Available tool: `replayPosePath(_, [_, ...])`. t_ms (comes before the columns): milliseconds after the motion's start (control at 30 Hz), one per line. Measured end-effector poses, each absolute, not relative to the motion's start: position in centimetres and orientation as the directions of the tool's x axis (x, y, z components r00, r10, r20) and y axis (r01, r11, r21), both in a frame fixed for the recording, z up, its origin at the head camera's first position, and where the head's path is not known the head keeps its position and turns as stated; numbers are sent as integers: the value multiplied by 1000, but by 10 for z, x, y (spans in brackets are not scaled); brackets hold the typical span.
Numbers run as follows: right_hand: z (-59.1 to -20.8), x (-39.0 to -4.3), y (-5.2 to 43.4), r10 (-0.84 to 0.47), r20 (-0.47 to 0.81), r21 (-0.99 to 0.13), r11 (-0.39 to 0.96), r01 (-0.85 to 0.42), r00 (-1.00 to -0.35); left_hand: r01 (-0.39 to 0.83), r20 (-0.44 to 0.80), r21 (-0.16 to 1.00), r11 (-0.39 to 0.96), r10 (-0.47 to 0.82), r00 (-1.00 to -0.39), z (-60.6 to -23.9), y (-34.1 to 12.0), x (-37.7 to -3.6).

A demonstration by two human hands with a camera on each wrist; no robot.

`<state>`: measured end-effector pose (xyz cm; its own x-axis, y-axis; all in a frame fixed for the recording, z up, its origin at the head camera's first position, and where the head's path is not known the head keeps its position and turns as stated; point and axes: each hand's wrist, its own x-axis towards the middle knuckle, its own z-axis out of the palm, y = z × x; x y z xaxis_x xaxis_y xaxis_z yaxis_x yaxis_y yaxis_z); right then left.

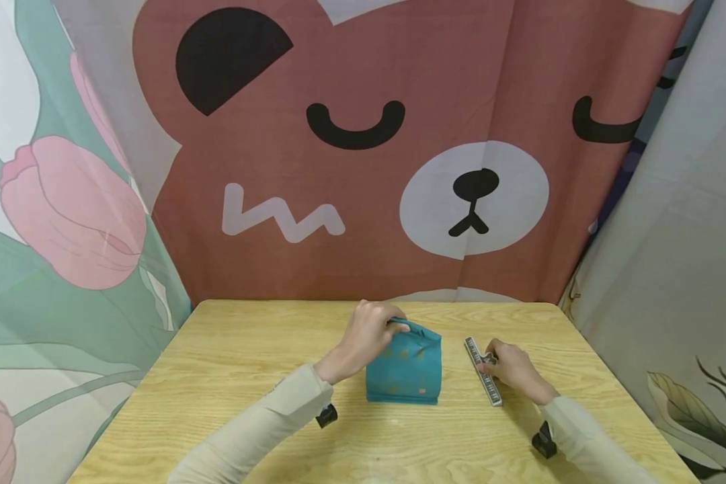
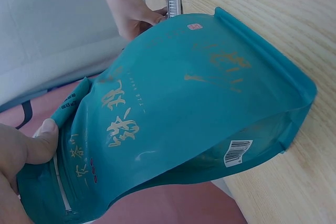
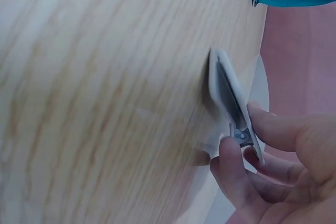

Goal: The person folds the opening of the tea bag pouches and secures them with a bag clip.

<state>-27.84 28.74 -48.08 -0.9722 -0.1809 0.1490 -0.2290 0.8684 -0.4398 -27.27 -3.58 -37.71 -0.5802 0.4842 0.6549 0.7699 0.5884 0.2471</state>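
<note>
A teal pouch (image 1: 404, 373) with gold lettering stands upright on the table. My left hand (image 1: 366, 339) pinches its folded top edge, thumb on the near side. In the left wrist view the pouch (image 2: 173, 93) shows a barcode on its side and a rolled-over top under the thumb. To its right, my right hand (image 1: 515, 371) holds a long flat clip (image 1: 491, 390) with a black-and-white pattern. The right wrist view shows the clip (image 3: 227, 85) with its metal spring piece between the thumb and fingers; its long edge is close to the tabletop.
The light wooden table (image 1: 248, 349) has rounded far corners. Behind it hangs a curtain with a brown bear (image 1: 369, 181); a flower-patterned cloth (image 1: 72, 215) hangs at the left and a pale one (image 1: 683, 269) at the right.
</note>
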Motion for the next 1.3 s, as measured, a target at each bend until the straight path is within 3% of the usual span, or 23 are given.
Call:
replayPosePath(367, [-478,-276,291,-182,153,-560,794,-237,-971,766,654,246,594,482,-583,-378,-36,-272])
replayPosePath(867, [-468,-280,288,-191,209,-448,853,-268,-959,778,672,232,584,481,-562,-380,-36,-272])
replayPosePath(1300, [-459,-277,279,-183,234,-485,829,-278,-955,778,670,246,578,479,-568,-381,-36,-273])
